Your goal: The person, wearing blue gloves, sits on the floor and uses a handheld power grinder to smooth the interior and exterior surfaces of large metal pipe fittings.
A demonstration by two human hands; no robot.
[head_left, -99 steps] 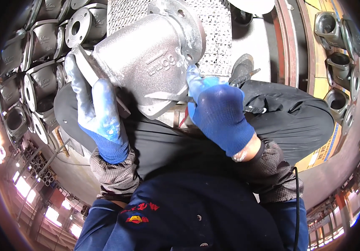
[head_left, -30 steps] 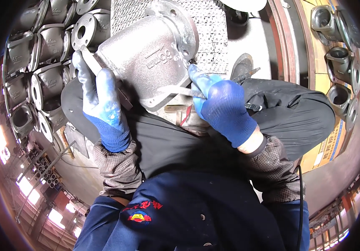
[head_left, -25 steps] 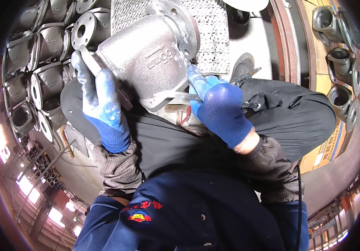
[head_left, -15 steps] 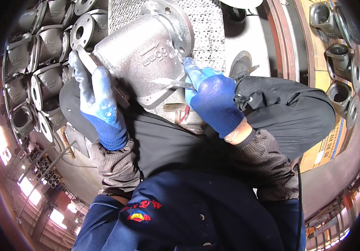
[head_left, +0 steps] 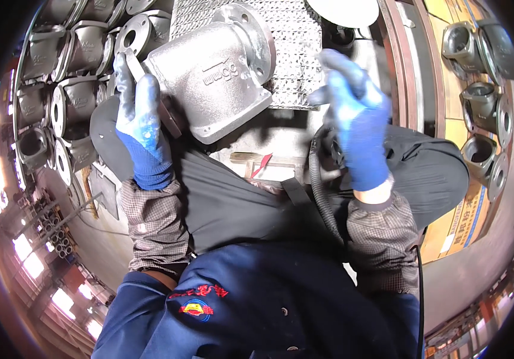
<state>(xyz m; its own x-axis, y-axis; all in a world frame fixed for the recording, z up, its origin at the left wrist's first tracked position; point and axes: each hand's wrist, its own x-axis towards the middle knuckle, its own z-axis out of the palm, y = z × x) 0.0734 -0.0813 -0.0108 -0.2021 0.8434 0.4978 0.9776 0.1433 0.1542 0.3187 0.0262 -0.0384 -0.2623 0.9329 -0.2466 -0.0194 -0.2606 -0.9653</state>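
A grey metal valve body casting [head_left: 212, 78] with raised lettering and flanged ends lies tilted on a textured metal grate [head_left: 296, 54]. My left hand [head_left: 140, 116], in a blue coated glove, grips the casting's left flange, with its edge between the thumb and fingers. My right hand [head_left: 358, 116], gloved alike, hangs to the right of the casting, not touching it. Its fingers are somewhat blurred but spread apart, and I see nothing in them. A dark ribbed hose [head_left: 318, 191] runs down beside the right forearm.
Stacked castings [head_left: 83, 51] fill the left side. More castings [head_left: 481, 99] stand at right on cardboard [head_left: 448, 230]. A white round object [head_left: 346, 9] and reddish rails [head_left: 397, 72] are farther off. Between my legs lies a wood piece [head_left: 242, 157] with a red strip [head_left: 263, 164].
My right hand has left the casting, moving right, and the long thin metal tool it held is out of sight. The ribbed hose has become visible. My left hand keeps its grip.
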